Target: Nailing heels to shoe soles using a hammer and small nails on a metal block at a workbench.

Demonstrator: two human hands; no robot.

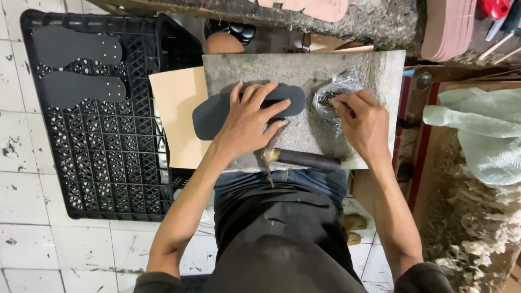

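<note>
- Your left hand (247,122) lies flat and spread on the dark sole blank (217,114), pinning it to the grey stone slab (293,68) on your lap. One end of the blank hangs off the slab's edge over the tan board (176,108); if you ease the pressure, that unsupported end may tip or slide away.
- Your right hand (363,122) has its fingertips pinched down into the clear plastic bag (334,89) of small dark pieces, which rests on the slab just beside the blank. I cannot tell whether anything is between the fingers. The bag is crumpled and open, so a careless pull could spill its contents across the stone and onto the floor.
- The tool with the dark handle (306,160) lies along the slab's near edge, its metal end pointing toward your left wrist. It sits near the rim; a nudge from either forearm could roll it into your lap.
- The slab itself rests on your thighs. Shift your legs and everything on it moves together.
- Two more dark sole blanks (81,68) lie on the black plastic crate (114,163) to your left, well apart from your hands, so reaching for them means releasing the blank you hold.
</note>
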